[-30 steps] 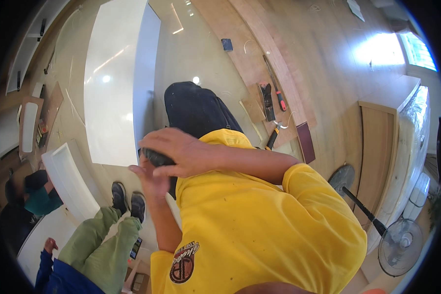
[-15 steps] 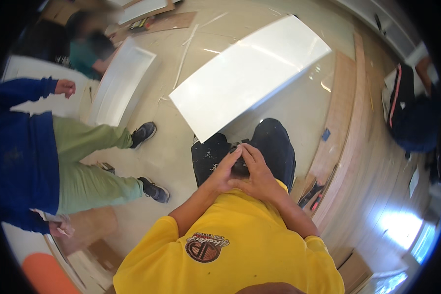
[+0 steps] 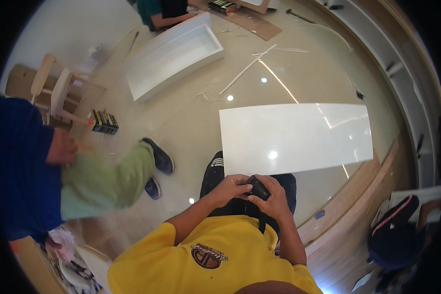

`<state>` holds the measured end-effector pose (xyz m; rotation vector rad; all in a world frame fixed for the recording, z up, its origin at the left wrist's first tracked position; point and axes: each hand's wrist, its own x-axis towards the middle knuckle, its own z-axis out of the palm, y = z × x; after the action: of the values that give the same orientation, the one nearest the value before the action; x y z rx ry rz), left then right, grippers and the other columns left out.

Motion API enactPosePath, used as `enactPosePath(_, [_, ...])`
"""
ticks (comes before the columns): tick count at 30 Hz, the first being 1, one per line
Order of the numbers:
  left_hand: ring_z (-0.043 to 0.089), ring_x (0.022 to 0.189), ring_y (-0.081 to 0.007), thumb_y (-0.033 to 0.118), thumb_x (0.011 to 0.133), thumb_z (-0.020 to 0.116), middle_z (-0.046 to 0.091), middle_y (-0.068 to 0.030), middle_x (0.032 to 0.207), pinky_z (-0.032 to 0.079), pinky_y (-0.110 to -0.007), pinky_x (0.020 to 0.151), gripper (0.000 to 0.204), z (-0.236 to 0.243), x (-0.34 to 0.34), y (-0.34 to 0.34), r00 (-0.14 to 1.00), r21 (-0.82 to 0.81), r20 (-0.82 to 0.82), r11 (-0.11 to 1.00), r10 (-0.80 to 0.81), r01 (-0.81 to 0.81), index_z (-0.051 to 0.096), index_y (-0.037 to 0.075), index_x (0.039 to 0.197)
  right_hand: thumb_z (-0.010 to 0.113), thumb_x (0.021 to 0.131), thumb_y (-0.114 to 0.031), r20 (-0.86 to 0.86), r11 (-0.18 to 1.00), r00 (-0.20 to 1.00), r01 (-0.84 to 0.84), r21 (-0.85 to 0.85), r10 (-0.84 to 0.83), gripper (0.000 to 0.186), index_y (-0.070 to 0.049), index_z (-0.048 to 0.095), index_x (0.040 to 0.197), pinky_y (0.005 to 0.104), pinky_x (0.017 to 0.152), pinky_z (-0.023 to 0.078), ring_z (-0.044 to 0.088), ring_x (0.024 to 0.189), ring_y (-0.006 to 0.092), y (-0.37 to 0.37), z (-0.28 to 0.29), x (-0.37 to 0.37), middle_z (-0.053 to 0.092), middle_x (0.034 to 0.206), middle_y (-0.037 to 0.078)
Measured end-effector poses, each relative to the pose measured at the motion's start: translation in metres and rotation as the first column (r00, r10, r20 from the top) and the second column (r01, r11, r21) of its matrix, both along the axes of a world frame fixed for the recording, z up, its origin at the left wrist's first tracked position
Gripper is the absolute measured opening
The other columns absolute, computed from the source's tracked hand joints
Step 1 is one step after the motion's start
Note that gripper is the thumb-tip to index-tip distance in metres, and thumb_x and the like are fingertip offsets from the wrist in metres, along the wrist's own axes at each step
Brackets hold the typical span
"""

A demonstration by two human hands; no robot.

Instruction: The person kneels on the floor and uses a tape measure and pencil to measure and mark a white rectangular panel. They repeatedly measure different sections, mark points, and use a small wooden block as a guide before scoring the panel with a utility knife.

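Both hands are low in the middle of the view, over my dark trousers. My left hand point(image 3: 232, 188) and my right hand point(image 3: 273, 198) are closed round a small black rounded object point(image 3: 258, 188), too plain to identify. Just beyond them a long white panel point(image 3: 296, 137) lies flat, its near edge beside my knees and covering part of them.
A co-worker in blue point(image 3: 22, 166) stands close on my left; another point(image 3: 157, 17) is at the top. A white open box point(image 3: 174, 68), wooden chair point(image 3: 54, 88), metal can point(image 3: 103, 122) and white strips point(image 3: 247, 68) are further off. Long boards point(image 3: 353, 193) and a dark bag point(image 3: 394, 235) lie rightward.
My view has swung round, bringing the white panel crosswise before me. My hands have shifted from fingertips pressed together to gripping the black object. The co-worker in blue has moved, the near arm lowered.
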<state>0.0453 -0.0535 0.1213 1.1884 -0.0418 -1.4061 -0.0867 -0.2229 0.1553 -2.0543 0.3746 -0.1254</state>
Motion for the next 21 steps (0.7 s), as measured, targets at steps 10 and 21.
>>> enactPosePath(10, [0.068, 0.097, -0.0158, 0.009, 0.094, 0.078, 0.067, -0.0094, 0.109, 0.061, -0.031, 0.084, 0.032, -0.006, 0.048, -0.004, 0.99, 0.101, 0.125, 0.992, 0.061, -0.074, 0.063, -0.002, 0.12, 0.081, 0.078, -0.026, -0.011, 0.952, 0.963, -0.268, -0.15, 0.27, 0.051, -0.008, 0.073, 0.126, 0.0455, 0.095, 0.058, 0.069, 0.113, 0.0365, -0.025, 0.009, 0.078, 0.07, 0.12, 0.018])
enactPosePath(21, [0.07, 0.089, -0.015, 0.02, 0.088, 0.087, 0.073, -0.0071, 0.091, 0.056, -0.032, 0.08, 0.026, -0.039, 0.067, 0.04, 0.888, 0.19, 0.447, 0.959, 0.107, -0.211, 0.074, 0.0, 0.099, 0.074, 0.089, -0.029, -0.084, 0.912, 0.951, -0.31, -0.268, 0.298, 0.043, -0.013, 0.073, 0.129, 0.0471, 0.096, 0.057, 0.067, 0.114, 0.037, -0.01, -0.007, 0.092, 0.071, 0.119, 0.018])
